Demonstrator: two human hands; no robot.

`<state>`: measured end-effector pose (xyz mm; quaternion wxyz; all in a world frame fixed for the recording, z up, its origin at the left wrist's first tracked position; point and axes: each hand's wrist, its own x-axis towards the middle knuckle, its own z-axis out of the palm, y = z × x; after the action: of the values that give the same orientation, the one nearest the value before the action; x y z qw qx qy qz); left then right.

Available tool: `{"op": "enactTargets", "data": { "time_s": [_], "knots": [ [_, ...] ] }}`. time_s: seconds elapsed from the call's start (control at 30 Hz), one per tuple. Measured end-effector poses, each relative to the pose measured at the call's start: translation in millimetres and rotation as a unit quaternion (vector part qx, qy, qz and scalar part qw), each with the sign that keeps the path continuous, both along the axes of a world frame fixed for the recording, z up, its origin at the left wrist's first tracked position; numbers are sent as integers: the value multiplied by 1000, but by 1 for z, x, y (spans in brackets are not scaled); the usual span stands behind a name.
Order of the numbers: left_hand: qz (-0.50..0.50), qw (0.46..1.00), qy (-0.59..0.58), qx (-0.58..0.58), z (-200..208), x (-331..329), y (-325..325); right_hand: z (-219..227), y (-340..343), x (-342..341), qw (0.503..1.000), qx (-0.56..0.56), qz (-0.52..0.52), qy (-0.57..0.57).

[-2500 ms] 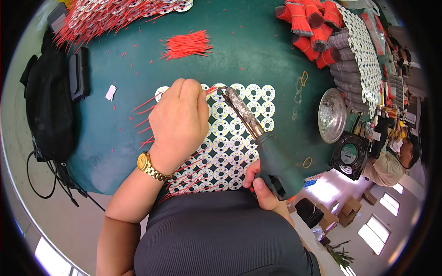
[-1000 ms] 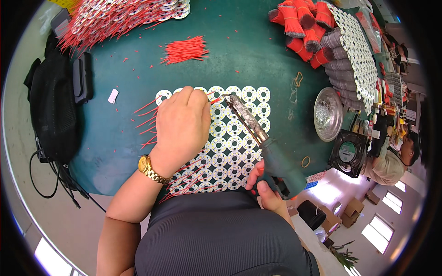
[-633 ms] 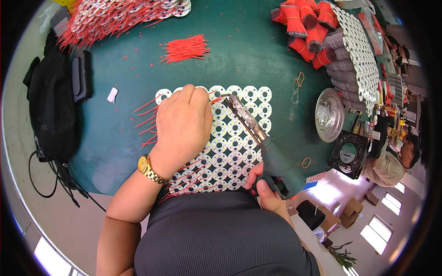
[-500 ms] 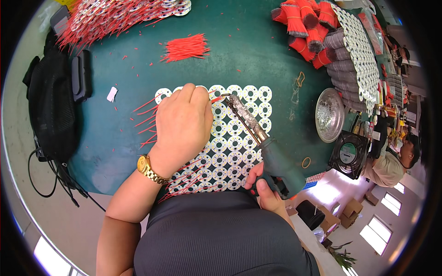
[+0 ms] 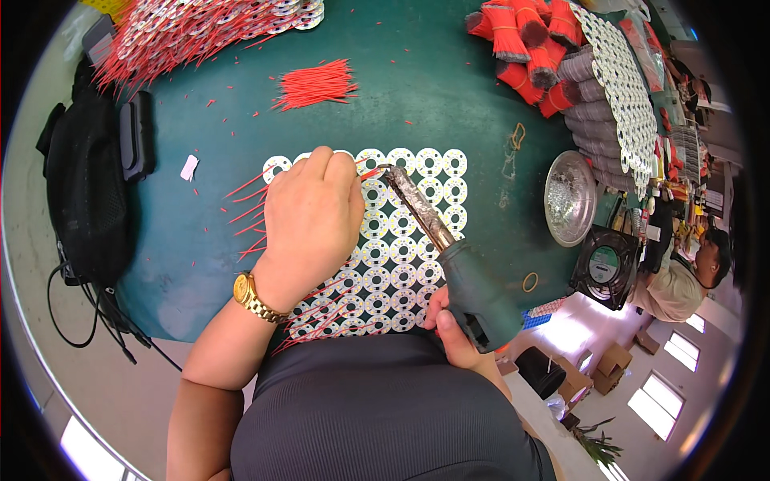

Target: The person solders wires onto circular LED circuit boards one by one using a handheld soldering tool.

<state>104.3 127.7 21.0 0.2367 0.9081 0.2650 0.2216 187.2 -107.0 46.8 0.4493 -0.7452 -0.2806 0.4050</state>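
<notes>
A panel of round white ring-shaped LED boards (image 5: 402,251) lies on the table in front of me, with red wires standing out from its left side. My left hand (image 5: 313,210), a gold watch on its wrist, is over the panel's upper left part. Its fingers are pinched on a red wire (image 5: 370,172), whose end reaches toward a board in the top rows. My right hand (image 5: 454,335) grips a dark green soldering gun (image 5: 475,290) by the handle. The gun's tip meets the wire's end or is just beside it. Part of the panel is hidden under my left hand.
A loose pile of red wires (image 5: 315,84) lies beyond the panel. Wired boards (image 5: 212,32) are heaped at far left, near a black bag (image 5: 90,184). On the right are red wire bundles (image 5: 508,36), stacked panels (image 5: 613,88), a metal bowl (image 5: 570,200), a fan (image 5: 603,268) and another person (image 5: 682,280).
The whole view has shifted slightly left. The soldering gun's handle has tilted a little in my right hand, while its tip stays by the wire. My left hand keeps its pinch.
</notes>
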Motion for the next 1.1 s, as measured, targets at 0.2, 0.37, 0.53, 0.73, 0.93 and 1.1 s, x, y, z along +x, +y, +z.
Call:
{"op": "enactTargets", "data": {
  "time_s": [0.2,0.37,0.53,0.73,0.93,1.1],
  "knots": [
    [4,1000,-4,6,1,1,0,-14,-6,-2,993,32,37,-108],
    [12,1000,1,11,0,0,-1,-16,-5,0,988,66,58,-128],
    [10,1000,0,20,-1,0,-1,-16,-3,0,983,93,74,-143],
    [-1,999,14,39,-1,-1,0,-33,-15,-4,988,125,26,-90],
    [-6,999,15,45,-3,-3,1,-26,-7,-6,983,169,-77,15],
    [-18,995,100,-6,26,-24,9,-25,-6,-8,986,147,-83,-9]
  ]
}}
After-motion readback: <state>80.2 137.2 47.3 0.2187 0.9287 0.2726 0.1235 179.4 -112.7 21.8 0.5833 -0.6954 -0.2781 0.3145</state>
